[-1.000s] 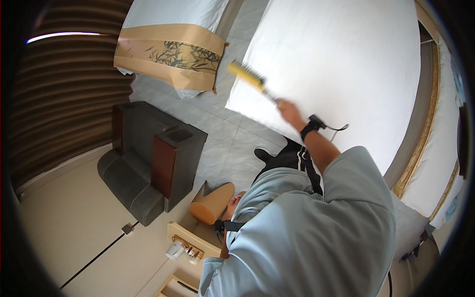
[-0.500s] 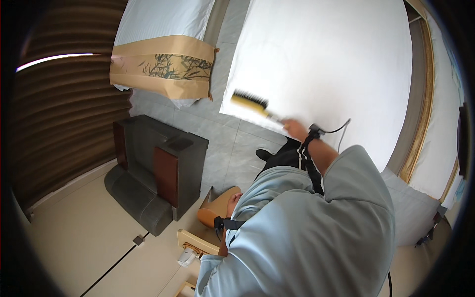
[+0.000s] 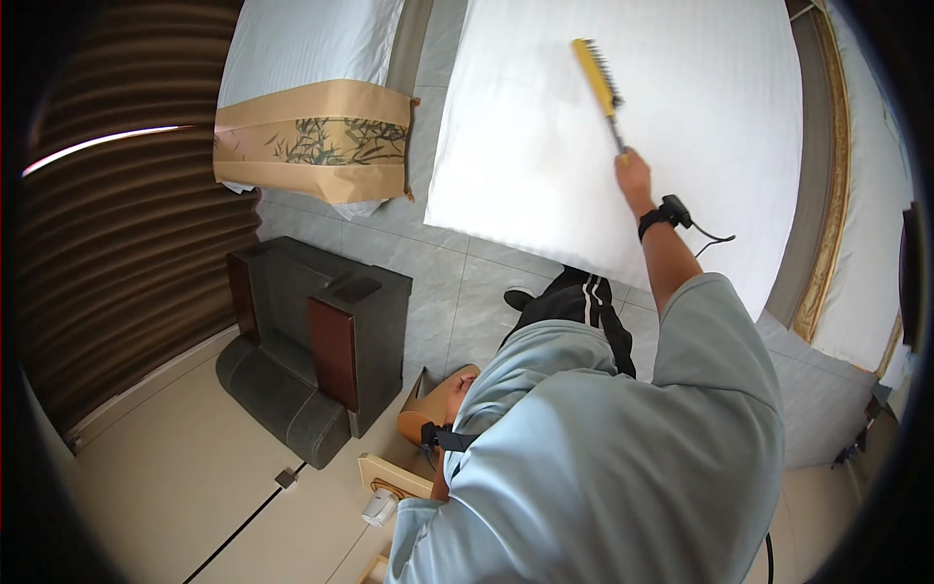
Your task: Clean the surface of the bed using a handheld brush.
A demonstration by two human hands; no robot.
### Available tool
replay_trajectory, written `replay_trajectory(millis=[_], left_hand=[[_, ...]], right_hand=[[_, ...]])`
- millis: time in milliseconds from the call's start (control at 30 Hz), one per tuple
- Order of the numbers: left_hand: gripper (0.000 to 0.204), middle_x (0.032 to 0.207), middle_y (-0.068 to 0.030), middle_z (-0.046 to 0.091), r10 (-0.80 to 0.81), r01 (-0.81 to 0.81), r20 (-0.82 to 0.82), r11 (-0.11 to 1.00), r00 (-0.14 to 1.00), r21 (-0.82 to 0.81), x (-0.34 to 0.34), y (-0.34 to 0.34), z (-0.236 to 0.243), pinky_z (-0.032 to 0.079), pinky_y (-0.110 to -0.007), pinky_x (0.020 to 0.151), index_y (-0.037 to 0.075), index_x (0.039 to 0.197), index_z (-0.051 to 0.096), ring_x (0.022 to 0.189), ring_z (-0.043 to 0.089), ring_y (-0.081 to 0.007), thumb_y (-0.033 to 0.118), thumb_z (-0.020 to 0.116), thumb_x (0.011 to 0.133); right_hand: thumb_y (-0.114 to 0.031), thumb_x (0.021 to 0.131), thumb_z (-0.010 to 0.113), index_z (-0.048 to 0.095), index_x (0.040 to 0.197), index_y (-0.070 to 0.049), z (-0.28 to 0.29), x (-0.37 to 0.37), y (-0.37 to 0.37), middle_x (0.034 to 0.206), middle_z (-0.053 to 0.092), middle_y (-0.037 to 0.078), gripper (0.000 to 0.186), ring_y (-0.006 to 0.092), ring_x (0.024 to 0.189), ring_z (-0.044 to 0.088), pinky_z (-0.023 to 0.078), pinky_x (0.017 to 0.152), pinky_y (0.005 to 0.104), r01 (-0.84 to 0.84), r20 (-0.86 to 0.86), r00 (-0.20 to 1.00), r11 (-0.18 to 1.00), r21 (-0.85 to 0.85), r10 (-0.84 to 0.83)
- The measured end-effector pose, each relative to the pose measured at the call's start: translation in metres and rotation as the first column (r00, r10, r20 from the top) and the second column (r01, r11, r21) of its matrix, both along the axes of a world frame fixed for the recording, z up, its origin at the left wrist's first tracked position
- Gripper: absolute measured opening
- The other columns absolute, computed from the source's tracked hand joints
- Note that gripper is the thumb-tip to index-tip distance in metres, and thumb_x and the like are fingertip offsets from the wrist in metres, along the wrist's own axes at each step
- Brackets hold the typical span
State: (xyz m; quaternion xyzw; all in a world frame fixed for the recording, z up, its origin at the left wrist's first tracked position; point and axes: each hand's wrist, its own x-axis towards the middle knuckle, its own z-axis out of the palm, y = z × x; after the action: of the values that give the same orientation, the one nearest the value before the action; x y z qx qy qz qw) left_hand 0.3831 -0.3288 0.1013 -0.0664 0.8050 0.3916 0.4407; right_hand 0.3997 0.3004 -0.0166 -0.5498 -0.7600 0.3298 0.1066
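Observation:
My right hand [image 3: 632, 175] grips the metal handle of a yellow brush with dark bristles [image 3: 593, 73], raised along the middle of a bed's smooth white sheet [image 3: 710, 97]. The brush points away from me; whether it touches the cloth I cannot tell. A black band with a device and cable is on my right wrist. My left hand [image 3: 459, 387] is low by my hip, fingers curled, partly behind my grey-blue shirt; what it holds, if anything, is hidden. It is nearest a tan curved piece of furniture [image 3: 418, 419].
A second bed with a bamboo-patterned runner [image 3: 311, 141] stands at upper left. A dark grey armchair with wood panels [image 3: 379, 331] is left of me, before a brown curtain [image 3: 117, 243]. A small wooden shelf [image 3: 384, 467] holds a white cup. A padded gold-trimmed panel [image 3: 846, 224] lines the right.
My right hand with the brush first came down toward the bed's near edge, then moved up and right, swinging the brush to point farther away. My left hand stays at my hip.

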Motion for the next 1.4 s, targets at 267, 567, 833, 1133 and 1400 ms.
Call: replay_trajectory(millis=[267, 567, 833, 1133, 1400], left_hand=[[0.019, 0.081, -0.0048, 0.061, 0.010, -0.007, 0.017, 0.992, 1.000, -0.127, 0.025, 0.023, 0.016, 0.045, -0.024, 0.068, 0.003, 0.097, 0.060, 0.074, 0.055, -0.0107, 0.019, 0.050, 0.091], [0.018, 0.078, -0.0026, 0.057, 0.207, -0.208, 0.023, 0.971, 0.978, 0.119, 0.067, 0.018, 0.011, 0.044, -0.024, 0.065, 0.003, 0.098, 0.058, 0.069, 0.052, -0.0107, 0.014, 0.044, 0.092], [0.017, 0.079, -0.0014, 0.057, 0.219, -0.220, 0.015, 0.972, 0.976, 0.087, 0.155, 0.019, 0.013, 0.043, -0.024, 0.065, 0.006, 0.097, 0.057, 0.070, 0.053, -0.0095, 0.014, 0.042, 0.092], [0.019, 0.081, -0.0024, 0.060, 0.356, -0.361, 0.076, 0.931, 0.931, 0.053, 0.381, -0.035, -0.038, 0.043, -0.025, 0.068, 0.007, 0.099, 0.057, 0.073, 0.055, -0.0109, 0.017, 0.043, 0.091], [0.019, 0.081, -0.0032, 0.060, 0.270, -0.266, -0.054, 0.961, 0.961, 0.071, 0.537, -0.068, -0.062, 0.044, -0.025, 0.068, 0.005, 0.099, 0.057, 0.073, 0.054, -0.0119, 0.015, 0.044, 0.090]], right_hand=[[-0.022, 0.083, 0.050, 0.057, 0.092, -0.003, -0.042, 0.035, -0.043, 0.087, 0.061, 0.021, 0.022, 0.0403, 0.082, 0.057, 0.046, 0.073, 0.0469, -0.169, 0.056, 0.983, 0.980, -0.102, 0.175], [-0.019, 0.079, 0.058, 0.058, 0.108, -0.007, -0.026, 0.077, -0.187, 0.103, 0.059, 0.017, 0.032, 0.0333, 0.098, 0.055, 0.043, 0.086, 0.0403, -0.658, -0.361, 0.745, 0.709, -0.254, 0.562], [-0.021, 0.083, 0.053, 0.056, 0.108, -0.002, -0.018, 0.102, -0.049, 0.093, 0.061, 0.020, 0.032, 0.0369, 0.090, 0.058, 0.046, 0.078, 0.0412, -0.133, -0.075, 0.989, 0.989, -0.071, 0.128], [-0.022, 0.079, 0.052, 0.060, 0.095, -0.002, -0.030, 0.175, -0.150, 0.087, 0.061, 0.023, 0.026, 0.0398, 0.083, 0.057, 0.046, 0.074, 0.0446, -0.566, -0.034, 0.821, 0.802, -0.191, 0.570], [-0.022, 0.077, 0.060, 0.060, 0.103, -0.004, 0.028, 0.248, -0.250, 0.096, 0.061, 0.022, 0.032, 0.0374, 0.092, 0.058, 0.045, 0.081, 0.0410, -0.809, -0.306, 0.587, 0.562, -0.173, 0.750]])
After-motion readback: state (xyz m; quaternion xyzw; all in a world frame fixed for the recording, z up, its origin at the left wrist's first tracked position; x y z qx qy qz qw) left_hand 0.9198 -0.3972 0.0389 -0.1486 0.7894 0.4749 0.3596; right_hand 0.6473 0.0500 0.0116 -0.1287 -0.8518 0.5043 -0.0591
